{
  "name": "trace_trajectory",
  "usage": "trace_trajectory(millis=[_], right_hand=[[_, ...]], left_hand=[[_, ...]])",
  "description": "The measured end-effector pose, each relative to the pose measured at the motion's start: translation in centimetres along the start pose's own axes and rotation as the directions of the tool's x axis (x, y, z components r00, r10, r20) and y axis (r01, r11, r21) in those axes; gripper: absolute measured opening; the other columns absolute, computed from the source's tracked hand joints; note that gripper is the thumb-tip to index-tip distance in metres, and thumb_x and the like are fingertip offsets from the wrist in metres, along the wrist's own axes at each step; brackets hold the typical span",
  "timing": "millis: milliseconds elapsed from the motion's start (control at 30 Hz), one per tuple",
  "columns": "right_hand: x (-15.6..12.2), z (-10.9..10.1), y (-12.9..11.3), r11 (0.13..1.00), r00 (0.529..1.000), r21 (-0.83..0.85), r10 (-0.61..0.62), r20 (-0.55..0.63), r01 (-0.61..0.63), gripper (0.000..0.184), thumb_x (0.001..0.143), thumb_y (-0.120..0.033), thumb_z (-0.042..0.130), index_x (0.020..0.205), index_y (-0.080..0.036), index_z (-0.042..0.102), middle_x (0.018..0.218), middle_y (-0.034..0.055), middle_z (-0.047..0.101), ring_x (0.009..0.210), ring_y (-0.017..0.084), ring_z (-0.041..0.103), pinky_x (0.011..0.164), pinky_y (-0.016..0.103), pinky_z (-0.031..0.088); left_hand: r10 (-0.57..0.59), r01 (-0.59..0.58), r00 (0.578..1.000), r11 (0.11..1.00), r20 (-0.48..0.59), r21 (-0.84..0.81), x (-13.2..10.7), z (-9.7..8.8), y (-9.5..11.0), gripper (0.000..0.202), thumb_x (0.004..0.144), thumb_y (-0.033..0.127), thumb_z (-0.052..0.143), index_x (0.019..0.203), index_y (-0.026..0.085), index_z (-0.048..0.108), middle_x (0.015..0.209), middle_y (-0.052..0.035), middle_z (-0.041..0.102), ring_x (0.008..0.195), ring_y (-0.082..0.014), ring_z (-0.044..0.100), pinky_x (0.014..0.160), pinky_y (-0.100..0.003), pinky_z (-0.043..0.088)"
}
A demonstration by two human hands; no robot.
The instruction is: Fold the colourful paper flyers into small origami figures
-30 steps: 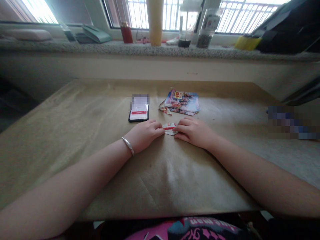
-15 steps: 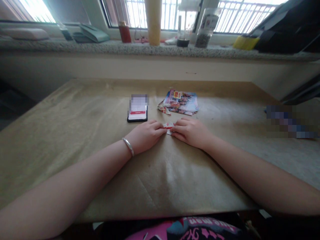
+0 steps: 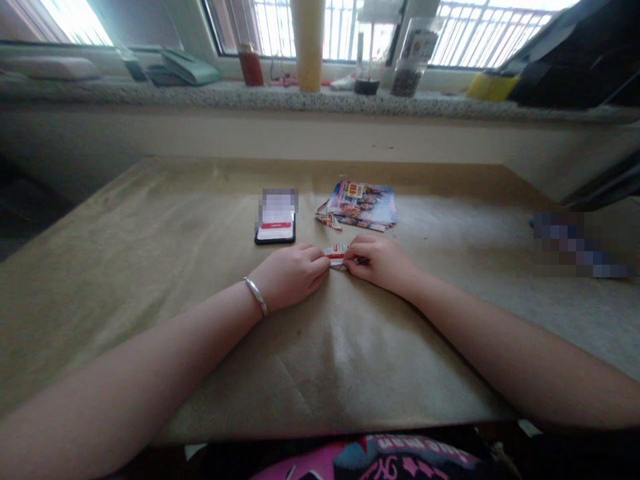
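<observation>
Between my two hands a small piece of folded paper (image 3: 337, 253), white with red print, lies low over the table. My left hand (image 3: 291, 272), a silver bangle at its wrist, has its fingers closed on the paper's left end. On the right end, the thumb and fingers of my right hand (image 3: 383, 265) pinch the paper. Just beyond the hands lies a stack of colourful printed sheets (image 3: 367, 203). A folded paper piece (image 3: 329, 221) rests against the stack's near left corner.
A phone (image 3: 276, 230) with a lit screen lies beyond my left hand on the cloth-covered table (image 3: 310, 373). At the far right is a blurred-out bluish item (image 3: 580, 247). Bottles and a yellow cylinder (image 3: 309, 53) stand along the stone windowsill (image 3: 200, 97).
My left hand has shifted slightly left and my right fingers have curled in more. More of the paper shows between the hands, its near edge looking folded up.
</observation>
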State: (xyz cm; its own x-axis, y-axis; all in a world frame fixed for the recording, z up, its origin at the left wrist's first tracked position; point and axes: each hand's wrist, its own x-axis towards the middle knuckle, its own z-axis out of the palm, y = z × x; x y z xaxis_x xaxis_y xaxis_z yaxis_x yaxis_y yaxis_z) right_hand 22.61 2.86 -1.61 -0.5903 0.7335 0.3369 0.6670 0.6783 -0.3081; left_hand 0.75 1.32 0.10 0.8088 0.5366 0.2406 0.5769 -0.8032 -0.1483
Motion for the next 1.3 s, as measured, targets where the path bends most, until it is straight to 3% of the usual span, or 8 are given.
trace_trajectory(millis=[133,300,533,867,1067,1300], right_hand=[[0.3,0.4,0.3,0.991,0.998,0.117,0.07,0.004,-0.07,0.01,0.079,-0.02,0.057,0.074,-0.017,0.065,0.08,0.0038,0.062,0.071,0.013,0.055,0.063,0.024,0.039],[0.5,0.4,0.2,0.986,0.993,0.124,0.113,0.02,-0.114,0.009,0.078,-0.02,0.057,0.073,-0.017,0.064,0.076,0.003,0.06,0.068,0.013,0.054,0.062,0.024,0.039],[0.7,0.4,0.1,0.992,0.994,0.07,0.105,0.028,-0.107,0.012,0.08,-0.021,0.053,0.074,-0.016,0.063,0.073,0.0033,0.058,0.066,0.013,0.052,0.061,0.024,0.038],[0.3,0.4,0.0,0.972,0.975,0.082,0.22,-0.019,-0.218,0.009,0.076,-0.025,0.059,0.072,-0.018,0.065,0.07,0.0009,0.061,0.06,0.011,0.05,0.056,0.023,0.034],[-0.3,0.0,-0.1,0.995,0.994,-0.029,0.095,-0.057,-0.097,0.011,0.079,-0.027,0.059,0.081,-0.02,0.067,0.076,0.0009,0.064,0.064,0.011,0.053,0.058,0.023,0.034],[-0.5,-0.4,0.0,0.984,0.999,-0.174,-0.051,-0.005,0.049,0.021,0.09,-0.03,0.049,0.09,-0.021,0.069,0.087,0.0045,0.067,0.078,0.016,0.058,0.067,0.026,0.036]], left_hand=[[0.059,-0.061,0.996,0.998,-0.063,-0.03,-0.2,0.1,-0.2,0.025,0.092,0.02,0.043,0.106,0.015,0.063,0.094,-0.0078,0.068,0.084,-0.0175,0.062,0.074,-0.029,0.052],[0.089,-0.093,0.987,0.995,-0.136,-0.026,-0.4,0.2,-0.2,0.032,0.091,0.021,0.045,0.119,0.019,0.06,0.108,-0.0059,0.069,0.086,-0.017,0.063,0.072,-0.027,0.052],[0.122,-0.121,0.986,0.992,-0.109,0.02,-0.3,0.1,-0.4,0.033,0.093,0.022,0.045,0.122,0.02,0.059,0.107,-0.0066,0.068,0.085,-0.0173,0.061,0.071,-0.028,0.052],[0.111,-0.108,0.991,0.994,-0.073,0.034,0.0,0.1,-0.4,0.033,0.092,0.023,0.046,0.122,0.021,0.059,0.102,-0.0065,0.066,0.086,-0.0171,0.058,0.073,-0.028,0.05],[0.12,-0.117,0.991,0.992,-0.067,0.055,0.1,0.2,-0.6,0.031,0.092,0.023,0.046,0.12,0.021,0.061,0.102,-0.0061,0.065,0.086,-0.0174,0.058,0.073,-0.028,0.05],[0.121,-0.117,0.99,0.992,-0.075,0.051,0.2,0.3,-0.7,0.031,0.093,0.025,0.046,0.118,0.02,0.062,0.102,-0.0068,0.066,0.087,-0.0172,0.058,0.074,-0.029,0.05]])
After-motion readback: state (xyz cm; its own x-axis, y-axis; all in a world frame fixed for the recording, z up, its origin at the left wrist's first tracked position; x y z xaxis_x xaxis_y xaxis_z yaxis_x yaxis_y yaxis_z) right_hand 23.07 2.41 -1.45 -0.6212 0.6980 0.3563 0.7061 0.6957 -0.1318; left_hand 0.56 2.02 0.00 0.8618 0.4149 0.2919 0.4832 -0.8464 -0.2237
